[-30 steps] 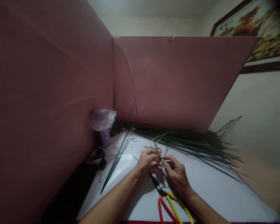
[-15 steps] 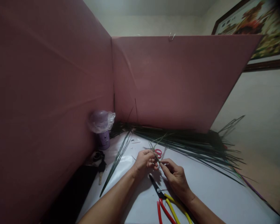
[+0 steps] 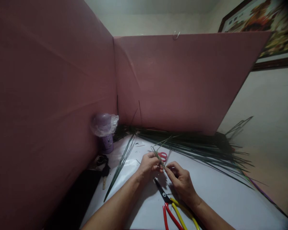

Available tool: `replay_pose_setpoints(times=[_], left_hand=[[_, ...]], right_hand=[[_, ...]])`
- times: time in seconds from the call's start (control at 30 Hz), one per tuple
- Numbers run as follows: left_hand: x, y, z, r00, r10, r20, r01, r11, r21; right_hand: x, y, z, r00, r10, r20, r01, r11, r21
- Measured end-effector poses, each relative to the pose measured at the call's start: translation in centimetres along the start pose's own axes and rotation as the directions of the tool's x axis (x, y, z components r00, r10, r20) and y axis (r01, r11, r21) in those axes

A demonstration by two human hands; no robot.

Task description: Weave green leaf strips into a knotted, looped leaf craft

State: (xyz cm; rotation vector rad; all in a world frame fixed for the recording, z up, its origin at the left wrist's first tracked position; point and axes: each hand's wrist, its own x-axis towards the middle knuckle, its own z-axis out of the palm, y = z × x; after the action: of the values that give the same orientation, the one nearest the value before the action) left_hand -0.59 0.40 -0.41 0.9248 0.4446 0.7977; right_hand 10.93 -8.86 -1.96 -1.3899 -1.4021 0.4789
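Note:
Between my two hands is a small bundle of thin green leaf strips [image 3: 156, 152], with a loop and loose ends sticking up and away from me. My left hand [image 3: 150, 164] is closed on it, fingers curled around the middle. The thumb and fingers of my right hand [image 3: 179, 179] pinch its lower end. Just behind the bundle lie red-handled scissors [image 3: 163, 156], partly covered by my left hand. Below my hands, a cutting tool with black jaws [image 3: 163, 194] rests on the white table, with red and yellow handles near it that overlap.
A big pile of long green leaves [image 3: 194, 145] spreads along the table's back edge. A separate leaf bunch [image 3: 120, 167] lies at the left, beside keys [image 3: 105, 172]. A purple cup [image 3: 107, 143] with plastic over it stands back left. Pink panels [image 3: 177, 86] enclose the table [image 3: 220, 198].
Both hands keep their grip on the leaf strips and have barely moved. The whole view has shifted slightly.

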Motion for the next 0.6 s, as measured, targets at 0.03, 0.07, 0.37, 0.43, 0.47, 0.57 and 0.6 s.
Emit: replay_pose_setpoints(times=[0.03, 0.07, 0.37, 0.43, 0.47, 0.57, 0.6], left_hand=[[-0.04, 0.07, 0.08, 1.0, 0.006, -0.01, -0.006, 1.0, -0.009], [-0.08, 0.15, 0.16, 1.0, 0.005, -0.021, -0.006, 1.0, -0.012], [-0.21, -0.05, 0.39, 0.999, 0.022, -0.03, -0.023, 1.0, -0.018], [-0.23, 0.05, 0.54, 0.999, 0.025, -0.025, -0.025, 1.0, -0.017], [-0.25, 0.16, 0.63, 0.999, 0.023, -0.023, -0.024, 1.0, -0.017], [-0.33, 0.56, 0.93, 0.999, 0.019, -0.03, -0.019, 1.0, 0.005], [-0.36, 0.68, 1.02, 0.999, 0.019, -0.042, -0.018, 1.0, 0.018]], right_hand=[[0.01, -0.07, 0.01, 1.0, 0.002, 0.001, -0.002, 1.0, 0.005], [0.04, -0.18, 0.03, 1.0, 0.0, 0.004, 0.0, 1.0, 0.012], [0.41, -0.51, 0.13, 0.999, 0.024, -0.04, -0.023, 0.999, 0.03], [0.36, -0.33, 0.14, 0.998, 0.027, -0.055, -0.026, 0.999, 0.02], [0.35, -0.24, 0.13, 0.998, 0.026, -0.065, -0.025, 1.0, 0.016], [0.38, -0.07, 0.11, 0.995, 0.025, -0.092, -0.023, 1.0, 0.017], [0.4, -0.04, 0.09, 0.995, 0.026, -0.096, -0.024, 1.0, 0.02]])
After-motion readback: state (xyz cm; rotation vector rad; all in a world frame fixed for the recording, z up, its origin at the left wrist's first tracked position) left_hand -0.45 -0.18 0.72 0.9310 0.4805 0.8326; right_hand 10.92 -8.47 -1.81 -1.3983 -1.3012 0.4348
